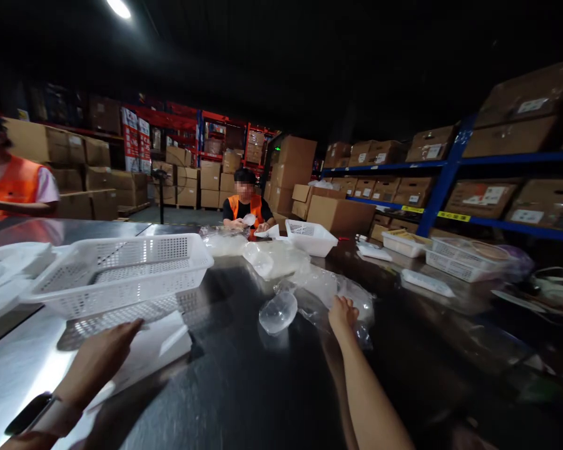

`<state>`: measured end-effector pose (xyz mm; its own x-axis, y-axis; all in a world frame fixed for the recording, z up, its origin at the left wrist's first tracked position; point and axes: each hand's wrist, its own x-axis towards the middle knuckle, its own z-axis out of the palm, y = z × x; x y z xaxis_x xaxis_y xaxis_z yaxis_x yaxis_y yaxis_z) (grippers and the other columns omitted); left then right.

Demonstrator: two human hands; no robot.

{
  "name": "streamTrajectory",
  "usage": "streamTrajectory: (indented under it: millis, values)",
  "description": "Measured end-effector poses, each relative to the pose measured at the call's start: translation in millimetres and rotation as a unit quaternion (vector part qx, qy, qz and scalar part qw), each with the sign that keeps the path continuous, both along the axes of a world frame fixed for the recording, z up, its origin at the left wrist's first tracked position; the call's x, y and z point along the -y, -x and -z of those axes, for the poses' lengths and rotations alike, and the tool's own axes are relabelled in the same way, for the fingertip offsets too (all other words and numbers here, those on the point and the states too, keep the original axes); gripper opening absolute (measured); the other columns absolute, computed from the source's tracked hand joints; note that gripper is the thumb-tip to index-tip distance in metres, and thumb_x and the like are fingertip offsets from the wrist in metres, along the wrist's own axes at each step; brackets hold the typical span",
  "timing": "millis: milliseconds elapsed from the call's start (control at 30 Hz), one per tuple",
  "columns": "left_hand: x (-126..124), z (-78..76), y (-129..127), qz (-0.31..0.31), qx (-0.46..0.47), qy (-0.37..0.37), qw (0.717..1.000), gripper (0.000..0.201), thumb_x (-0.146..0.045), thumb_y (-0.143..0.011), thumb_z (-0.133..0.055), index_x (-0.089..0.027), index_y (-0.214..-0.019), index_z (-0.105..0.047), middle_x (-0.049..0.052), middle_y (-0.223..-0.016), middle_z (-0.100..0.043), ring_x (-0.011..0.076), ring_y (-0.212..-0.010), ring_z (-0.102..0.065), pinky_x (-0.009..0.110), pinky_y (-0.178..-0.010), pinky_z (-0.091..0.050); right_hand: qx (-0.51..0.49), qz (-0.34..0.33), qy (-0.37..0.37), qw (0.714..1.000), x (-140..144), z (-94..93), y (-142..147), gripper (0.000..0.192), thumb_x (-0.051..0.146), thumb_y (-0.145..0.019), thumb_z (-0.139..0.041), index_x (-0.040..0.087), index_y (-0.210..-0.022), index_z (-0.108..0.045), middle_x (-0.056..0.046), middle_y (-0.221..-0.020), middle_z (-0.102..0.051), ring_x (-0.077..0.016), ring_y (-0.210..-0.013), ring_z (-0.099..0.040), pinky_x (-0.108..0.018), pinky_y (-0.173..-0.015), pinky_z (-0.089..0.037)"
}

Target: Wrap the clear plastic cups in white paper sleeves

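My left hand (104,353), with a dark watch on its wrist, lies over a stack of white sheets (162,347). Its fingers point forward, stretched out along the top of the stack; their undersides are hidden. Farther right, my right hand (343,315) has its fingers curled on a clear plastic bag (326,284) of translucent pieces. A clear plastic bowl (278,312) rests tilted on the dark table, between my hands and close to the bag's left side.
A white perforated basket (122,300) stands beyond my left hand. More filled bags (276,259) and another white basket (312,237) are at the far side. A co-worker in an orange vest (248,209) sits opposite, another at left. Plastic bins (464,262) stand at right.
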<state>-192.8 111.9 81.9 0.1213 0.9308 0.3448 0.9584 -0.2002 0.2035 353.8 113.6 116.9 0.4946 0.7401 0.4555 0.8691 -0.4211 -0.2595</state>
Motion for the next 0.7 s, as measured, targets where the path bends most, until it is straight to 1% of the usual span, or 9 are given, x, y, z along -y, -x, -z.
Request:
streamTrajectory:
  millis: [67, 133, 233, 300, 367, 467, 533, 600, 700]
  values:
    - [7.4, -10.1, -18.5, 0.008, -0.059, 0.007, 0.998, 0.053, -0.006, -0.085, -0.026, -0.014, -0.122, -0.062, 0.016, -0.105, -0.074, 0.0306, -0.091, -0.072, 0.041, -0.077, -0.053, 0.014, -0.01, 0.002, 1.0, 1.8, -6.8, 3.3, 0.029, 0.003, -0.088, -0.046, 0.011, -0.099, -0.072, -0.017, -0.107, -0.069, -0.0307, -0.111, -0.058, -0.041, -0.095, -0.034]
    - [17.1, -17.5, -39.9, 0.025, -0.1, 0.021, 0.994, 0.052, -0.005, -0.087, -0.027, -0.016, -0.125, -0.06, 0.014, -0.1, -0.075, 0.0283, -0.087, -0.073, 0.036, -0.071, -0.052, 0.033, -0.025, -0.01, 0.999, 1.5, -18.6, 14.3, 0.027, 0.009, -0.093, -0.045, 0.013, -0.1, -0.071, -0.014, -0.108, -0.069, -0.0274, -0.105, -0.06, -0.037, -0.09, -0.036]
    - [30.6, -18.7, -67.7, 0.109, -0.137, 0.054, 0.983, 0.042, -0.008, -0.09, -0.029, -0.017, -0.112, -0.063, 0.01, -0.085, -0.075, 0.0255, -0.078, -0.072, 0.03, -0.066, -0.049, 0.077, -0.079, -0.035, 0.993, 1.1, -31.9, 48.3, 0.026, 0.016, -0.097, -0.044, 0.019, -0.105, -0.069, -0.01, -0.112, -0.067, -0.0232, -0.106, -0.059, -0.033, -0.088, -0.037]
    - [35.8, -14.0, -79.1, 0.175, -0.138, 0.064, 0.973, 0.035, -0.014, -0.094, -0.029, -0.018, -0.098, -0.064, 0.009, -0.076, -0.073, 0.0244, -0.071, -0.07, 0.03, -0.062, -0.045, 0.132, -0.147, -0.011, 0.98, 2.1, -27.9, 80.3, 0.023, 0.018, -0.097, -0.047, 0.022, -0.101, -0.07, -0.007, -0.107, -0.069, -0.0209, -0.104, -0.061, -0.03, -0.087, -0.039]
    - [38.3, -8.8, -83.9, 0.215, -0.121, 0.063, 0.967, 0.029, -0.018, -0.095, -0.033, -0.019, -0.089, -0.062, 0.008, -0.074, -0.072, 0.0232, -0.068, -0.069, 0.029, -0.061, -0.043, 0.191, -0.21, 0.05, 0.958, 3.6, -14.0, 113.0, 0.02, 0.016, -0.094, -0.053, 0.023, -0.093, -0.071, -0.005, -0.098, -0.071, -0.0194, -0.094, -0.064, -0.028, -0.079, -0.044]
    - [40.8, -7.6, -82.9, 0.245, -0.101, 0.067, 0.962, 0.019, -0.014, -0.089, -0.042, -0.02, -0.084, -0.059, 0.005, -0.073, -0.071, 0.0204, -0.067, -0.067, 0.027, -0.06, -0.04, 0.226, -0.241, 0.103, 0.938, 4.7, 7.3, 147.5, 0.022, 0.008, -0.09, -0.056, 0.021, -0.087, -0.073, -0.005, -0.091, -0.072, -0.0205, -0.088, -0.067, -0.028, -0.072, -0.049]
    - [42.6, -11.9, -81.1, 0.267, -0.094, 0.072, 0.956, 0.022, -0.005, -0.083, -0.042, -0.02, -0.08, -0.058, 0.002, -0.071, -0.069, 0.0174, -0.064, -0.064, 0.026, -0.058, -0.038, 0.232, -0.237, 0.102, 0.938, 4.6, 11.3, 155.4, 0.027, 0.002, -0.089, -0.052, 0.019, -0.09, -0.073, -0.007, -0.093, -0.073, -0.0229, -0.092, -0.068, -0.031, -0.075, -0.051]
    - [43.9, -17.1, -80.7, 0.288, -0.093, 0.076, 0.95, 0.026, 0.001, -0.079, -0.041, -0.019, -0.075, -0.058, 0.0, -0.07, -0.067, 0.0154, -0.064, -0.062, 0.024, -0.059, -0.039, 0.237, -0.232, 0.094, 0.939, 4.7, 8.0, 153.8, 0.031, -0.001, -0.089, -0.048, 0.017, -0.095, -0.073, -0.01, -0.096, -0.072, -0.0252, -0.094, -0.068, -0.035, -0.078, -0.052]
    - [43.9, -21.5, -83.5, 0.309, -0.11, 0.076, 0.942, 0.027, 0.002, -0.079, -0.046, -0.019, -0.075, -0.062, 0.0, -0.079, -0.071, 0.0147, -0.074, -0.066, 0.022, -0.066, -0.045, 0.252, -0.228, 0.084, 0.937, 3.7, 2.8, 146.3, 0.029, 0.004, -0.093, -0.047, 0.017, -0.096, -0.072, -0.012, -0.096, -0.072, -0.0272, -0.095, -0.069, -0.038, -0.078, -0.054]
